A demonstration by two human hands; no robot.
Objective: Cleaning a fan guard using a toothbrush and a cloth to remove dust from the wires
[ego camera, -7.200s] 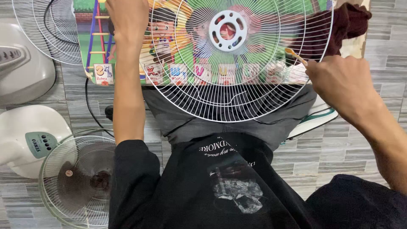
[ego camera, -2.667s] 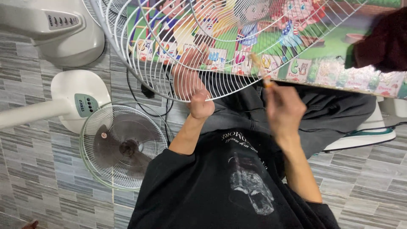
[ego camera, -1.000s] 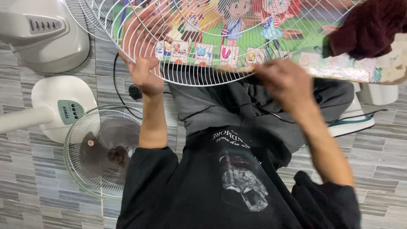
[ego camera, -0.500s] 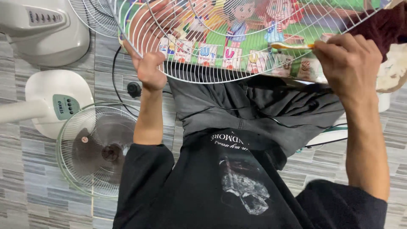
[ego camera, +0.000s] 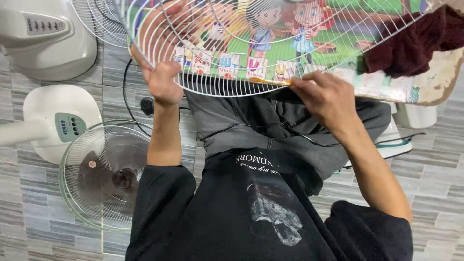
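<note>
I hold a round white wire fan grille (ego camera: 227, 84) tilted over my lap. My left hand (ego camera: 162, 77) grips its lower left rim, fingers curled through the wires. My right hand (ego camera: 326, 96) is closed on a small orange-handled brush (ego camera: 268, 82) whose tip lies against the grille's lower rim. Behind the grille lies a colourful picture mat (ego camera: 386, 82) with cartoon children and letter squares.
A dark red cloth (ego camera: 411, 46) lies on the mat at upper right. On the grey tiled floor to my left stand a fan head with its grille (ego camera: 104, 176), two white fan bases (ego camera: 58, 125) (ego camera: 46, 38), another loose grille (ego camera: 99, 21) and a black cord (ego camera: 130, 118).
My right hand has moved down and left with the brush, from the grille's right side to its lower rim. The grille has shifted a little; my left hand keeps its grip.
</note>
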